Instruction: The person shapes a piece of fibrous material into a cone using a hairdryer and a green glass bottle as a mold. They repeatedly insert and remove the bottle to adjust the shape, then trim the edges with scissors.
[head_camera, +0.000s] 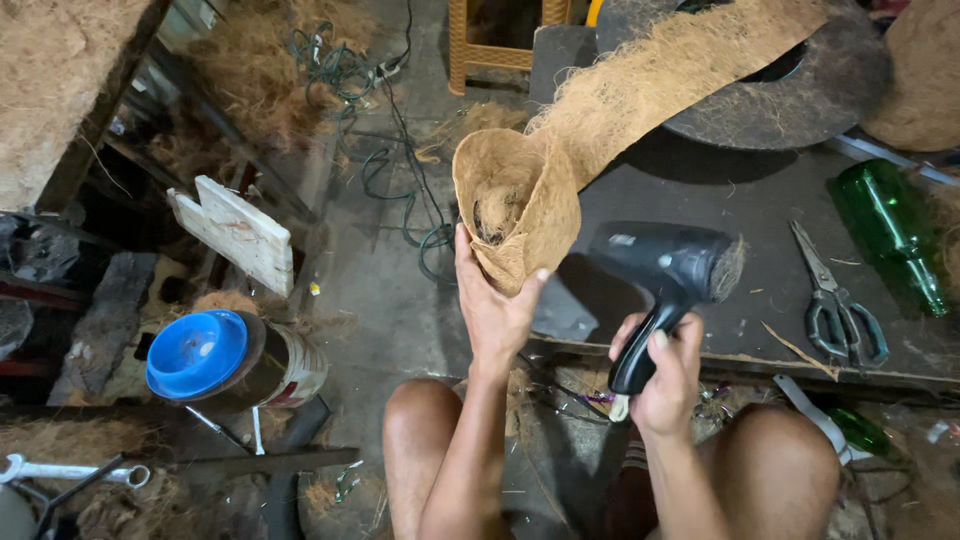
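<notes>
Bottom centre of frame: bare knees, both forearms coming up from them. Left hand (492, 312) has its grip wrapped around the lower end of a coir-fibre cone (515, 205), thumb on one side and fingers on the other, pinching the overlapped seam; cone mouth faces the camera, with a loose fibre wad inside. Right hand (668, 378) is closed tight round the handle of a black hair dryer (672, 268), nozzle pointing right, away from the cone, with stray fibres at the nozzle end. Cone sits mid-frame, above the front edge of the dark bench (700, 210), and is the rolled end of a long coir strip (680, 75) running to the upper right across a round dark disc (800, 95). Right side of the bench: scissors (835, 300), with a green glass bottle (890, 235) beyond them. Left of frame, on the floor: a can with a blue lid (198, 352), a white board (235, 232) further back, and tangled cable (390, 170) at top centre. Risks, as I judge them: hot air close to dry coir could scorch or ignite it; fibres drawn into the dryer could choke it; the seam could spring open if the thumb pinch slackens; the unsupported strip could drag and twist the cone out of shape.
</notes>
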